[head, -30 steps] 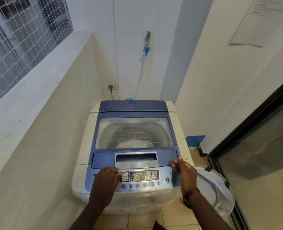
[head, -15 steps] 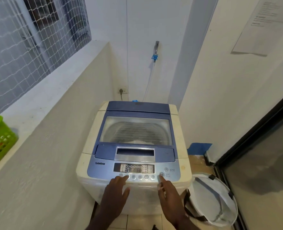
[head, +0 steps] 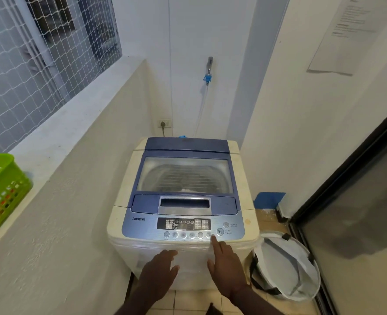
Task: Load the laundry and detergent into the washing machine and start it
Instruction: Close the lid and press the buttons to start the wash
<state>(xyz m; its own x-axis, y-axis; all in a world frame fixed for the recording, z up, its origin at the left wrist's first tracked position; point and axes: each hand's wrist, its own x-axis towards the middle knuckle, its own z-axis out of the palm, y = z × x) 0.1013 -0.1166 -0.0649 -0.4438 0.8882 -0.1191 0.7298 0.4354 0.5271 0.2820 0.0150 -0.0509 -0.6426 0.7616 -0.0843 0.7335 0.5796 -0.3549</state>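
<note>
The top-loading washing machine [head: 119, 214] stands against the back wall with its blue glass lid [head: 184, 176] closed. Pale laundry [head: 188, 190] shows through the glass in the drum. A blue control panel [head: 183, 226] runs along the front edge, with the start/pause button [head: 220, 231] at its right. My right hand [head: 227, 267] has its index finger stretched out, the tip at the button row just left of start/pause. My left hand [head: 159, 270] hovers below the panel in front of the machine, fingers loosely apart, holding nothing.
A white laundry hamper [head: 288, 267] sits on the floor right of the machine, beside a dark glass sliding door [head: 358, 212]. A green plastic basket [head: 1, 192] rests on the left ledge. The wall socket [head: 165, 123] and tap with hose [head: 208, 73] are behind the machine.
Both hands have come back off the lid and panel toward me. My right index finger now points at the buttons near start/pause. The view has tilted and pulled back.
</note>
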